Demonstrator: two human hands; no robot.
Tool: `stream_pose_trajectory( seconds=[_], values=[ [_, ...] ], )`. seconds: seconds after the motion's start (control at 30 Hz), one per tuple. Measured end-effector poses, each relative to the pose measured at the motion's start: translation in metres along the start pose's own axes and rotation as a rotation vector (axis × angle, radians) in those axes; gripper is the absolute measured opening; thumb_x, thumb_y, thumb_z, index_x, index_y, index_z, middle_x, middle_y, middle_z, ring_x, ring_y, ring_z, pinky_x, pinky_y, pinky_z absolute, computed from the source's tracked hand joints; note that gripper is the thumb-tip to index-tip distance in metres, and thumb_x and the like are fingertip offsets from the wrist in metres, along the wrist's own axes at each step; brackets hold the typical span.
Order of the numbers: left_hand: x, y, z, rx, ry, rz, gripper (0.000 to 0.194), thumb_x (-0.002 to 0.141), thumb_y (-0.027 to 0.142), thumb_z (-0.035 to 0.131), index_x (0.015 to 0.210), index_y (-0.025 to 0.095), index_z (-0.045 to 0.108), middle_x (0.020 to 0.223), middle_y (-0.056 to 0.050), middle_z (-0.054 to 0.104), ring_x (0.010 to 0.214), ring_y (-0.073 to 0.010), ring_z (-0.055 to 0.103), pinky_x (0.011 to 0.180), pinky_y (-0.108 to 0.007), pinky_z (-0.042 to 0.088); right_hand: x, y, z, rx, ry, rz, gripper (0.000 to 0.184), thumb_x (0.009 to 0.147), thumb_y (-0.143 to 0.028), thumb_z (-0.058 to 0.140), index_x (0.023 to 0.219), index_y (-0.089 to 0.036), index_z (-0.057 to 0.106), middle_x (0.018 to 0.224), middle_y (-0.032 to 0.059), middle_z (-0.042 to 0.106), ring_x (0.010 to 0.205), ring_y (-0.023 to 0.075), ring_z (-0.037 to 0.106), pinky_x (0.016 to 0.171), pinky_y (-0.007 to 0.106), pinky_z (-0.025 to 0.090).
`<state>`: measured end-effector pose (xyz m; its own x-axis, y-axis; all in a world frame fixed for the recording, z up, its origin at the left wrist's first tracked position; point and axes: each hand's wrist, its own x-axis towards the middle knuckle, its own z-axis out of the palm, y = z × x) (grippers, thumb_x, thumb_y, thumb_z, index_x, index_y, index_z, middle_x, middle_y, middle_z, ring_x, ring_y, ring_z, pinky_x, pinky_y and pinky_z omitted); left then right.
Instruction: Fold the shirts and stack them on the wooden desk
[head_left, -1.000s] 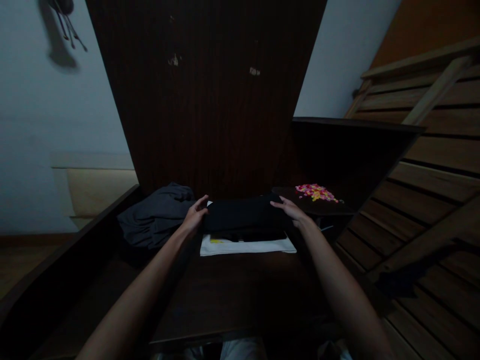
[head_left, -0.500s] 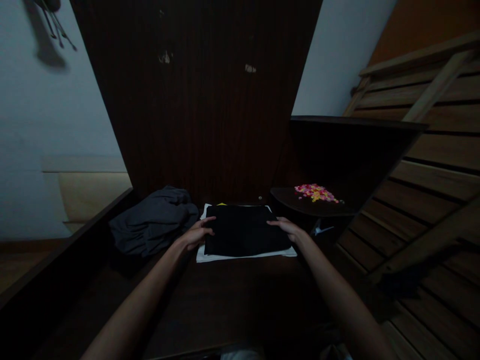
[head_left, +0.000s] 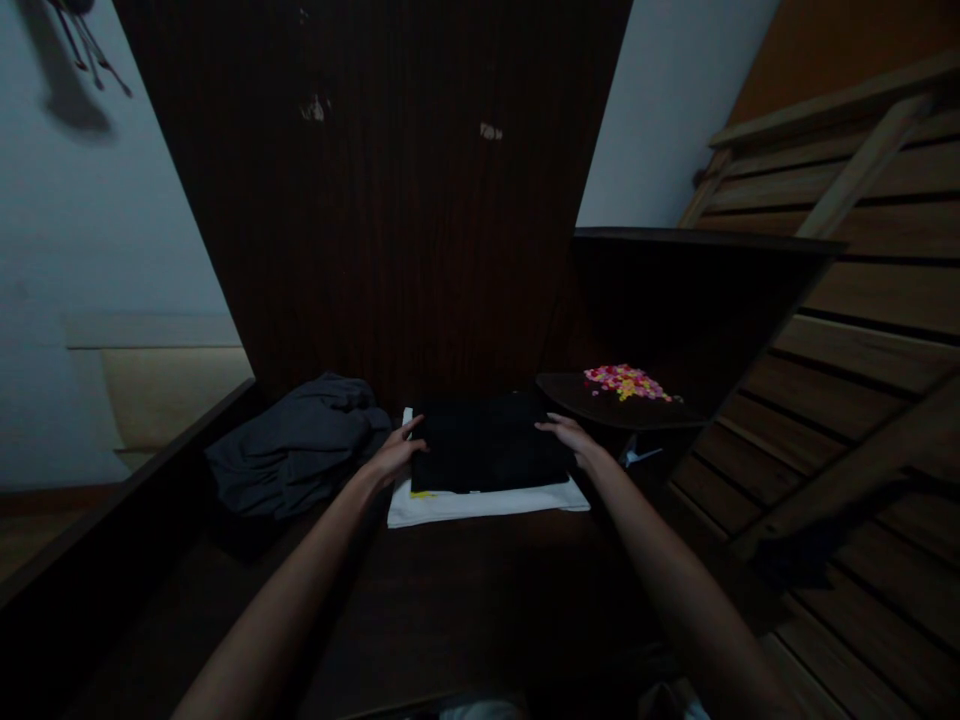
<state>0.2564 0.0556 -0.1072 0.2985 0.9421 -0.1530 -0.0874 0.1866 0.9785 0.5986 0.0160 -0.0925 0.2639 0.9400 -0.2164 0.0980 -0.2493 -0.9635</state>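
A flat, folded black cloth (head_left: 487,445), perhaps a garment, lies over a folded white cloth (head_left: 487,503) on the dark wooden surface. My left hand (head_left: 394,455) grips the black cloth's left edge, thumb on top and the other fingers partly hidden. At its right edge my right hand (head_left: 566,435) holds it in the same way. White shows along the front and at the back left. A small yellow patch (head_left: 422,494) peeks out at the black cloth's front left corner. Left of my left hand sits a crumpled dark grey cloth (head_left: 304,445).
Pink, red and yellow small pieces (head_left: 628,382) are heaped on a rounded dark shelf (head_left: 562,388) to the right. A tall dark wooden panel (head_left: 405,230) rises behind. A slatted wooden frame (head_left: 862,290) leans at the right, and a low side board (head_left: 127,490) borders the left.
The black cloth has shifted toward the back, so more of the white cloth shows in front. Both hands moved with it. The yellow patch now shows at the front instead of the back.
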Motion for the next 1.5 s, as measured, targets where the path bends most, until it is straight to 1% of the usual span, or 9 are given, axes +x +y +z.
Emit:
stream_pose_trajectory(
  seconds=[0.1, 0.23, 0.43, 0.73, 0.87, 0.97, 1.13, 1.23, 1.5],
  values=[
    [-0.001, -0.021, -0.003, 0.065, -0.031, 0.012, 0.079, 0.062, 0.004, 0.069, 0.138, 0.017, 0.052, 0.122, -0.011, 0.067, 0.108, -0.0215, 0.064, 0.092, -0.031, 0.051, -0.01, 0.015, 0.002, 0.017, -0.042, 0.063, 0.061, 0.073, -0.021, 0.075, 0.13, -0.019, 0.053, 0.116, 0.0098, 0.07, 0.098, 0.0203, 0.069, 0.089, 0.034, 0.055],
    [-0.005, -0.018, -0.003, 0.147, 0.011, 0.117, 0.079, 0.058, 0.001, 0.071, 0.134, 0.018, 0.057, 0.133, -0.011, 0.06, 0.117, -0.0233, 0.06, 0.097, -0.031, 0.049, -0.023, 0.016, 0.003, -0.013, -0.122, -0.092, 0.093, 0.063, -0.013, 0.08, 0.144, -0.028, 0.038, 0.14, 0.008, 0.056, 0.12, 0.0206, 0.059, 0.1, 0.033, 0.049],
    [-0.009, -0.008, -0.002, 0.122, 0.065, 0.031, 0.084, 0.062, 0.0, 0.067, 0.143, 0.016, 0.047, 0.112, -0.009, 0.07, 0.096, -0.0212, 0.068, 0.082, -0.028, 0.055, -0.025, 0.01, 0.005, 0.021, -0.096, -0.043, 0.112, 0.059, -0.009, 0.082, 0.151, -0.026, 0.021, 0.133, 0.0134, 0.058, 0.113, 0.0238, 0.063, 0.094, 0.038, 0.053],
    [-0.009, -0.018, -0.019, 0.232, 0.047, 0.038, 0.076, 0.058, 0.005, 0.073, 0.131, 0.015, 0.057, 0.113, -0.01, 0.069, 0.104, -0.0249, 0.065, 0.089, -0.032, 0.052, -0.017, 0.023, 0.004, -0.208, -0.005, -0.14, 0.094, 0.053, -0.012, 0.086, 0.137, -0.019, 0.044, 0.121, 0.0089, 0.063, 0.11, 0.0227, 0.062, 0.099, 0.037, 0.049],
    [-0.017, -0.001, -0.017, 0.562, 0.154, 0.167, 0.055, 0.053, 0.009, 0.079, 0.106, 0.018, 0.068, 0.123, -0.012, 0.063, 0.123, -0.0327, 0.053, 0.105, -0.038, 0.041, -0.018, 0.021, 0.006, -0.564, 0.107, -0.229, 0.083, 0.053, -0.017, 0.088, 0.129, -0.019, 0.054, 0.124, 0.0114, 0.059, 0.118, 0.0295, 0.056, 0.105, 0.044, 0.042],
    [-0.02, 0.006, -0.001, 0.719, 0.246, 0.356, 0.041, 0.064, 0.017, 0.077, 0.103, 0.018, 0.068, 0.141, -0.014, 0.05, 0.136, -0.0358, 0.039, 0.114, -0.041, 0.028, -0.02, 0.015, 0.023, -0.806, 0.221, -0.334, 0.061, 0.072, -0.028, 0.079, 0.128, -0.021, 0.058, 0.135, 0.0152, 0.052, 0.128, 0.0359, 0.046, 0.108, 0.051, 0.036],
    [-0.015, -0.008, 0.041, 0.906, -0.018, 0.529, 0.052, 0.079, 0.038, 0.067, 0.125, 0.015, 0.062, 0.148, -0.017, 0.044, 0.143, -0.0368, 0.027, 0.118, -0.046, 0.015, -0.01, 0.011, 0.08, -0.971, 0.175, -0.571, 0.046, 0.096, -0.038, 0.046, 0.137, -0.018, 0.053, 0.153, 0.0135, 0.039, 0.145, 0.0329, 0.023, 0.117, 0.048, 0.019],
    [-0.015, -0.024, 0.055, 1.055, -0.163, 0.492, 0.071, 0.08, 0.053, 0.064, 0.139, 0.016, 0.051, 0.154, -0.015, 0.036, 0.147, -0.0383, 0.013, 0.118, -0.054, 0.004, 0.002, 0.013, 0.102, -1.031, 0.094, -0.49, 0.054, 0.1, -0.045, 0.033, 0.146, -0.018, 0.044, 0.158, 0.0104, 0.031, 0.148, 0.0314, 0.016, 0.118, 0.048, 0.014],
    [-0.015, -0.027, 0.056, 1.452, -0.228, 0.368, 0.085, 0.088, 0.074, 0.03, 0.154, 0.021, 0.024, 0.161, -0.008, 0.018, 0.149, -0.0339, 0.005, 0.117, -0.061, 0.006, 0.016, 0.014, 0.097, -1.252, 0.068, -0.305, 0.06, 0.102, -0.044, 0.016, 0.154, -0.014, 0.027, 0.161, 0.0092, 0.019, 0.149, 0.027, 0.014, 0.12, 0.042, 0.008]
  ],
)
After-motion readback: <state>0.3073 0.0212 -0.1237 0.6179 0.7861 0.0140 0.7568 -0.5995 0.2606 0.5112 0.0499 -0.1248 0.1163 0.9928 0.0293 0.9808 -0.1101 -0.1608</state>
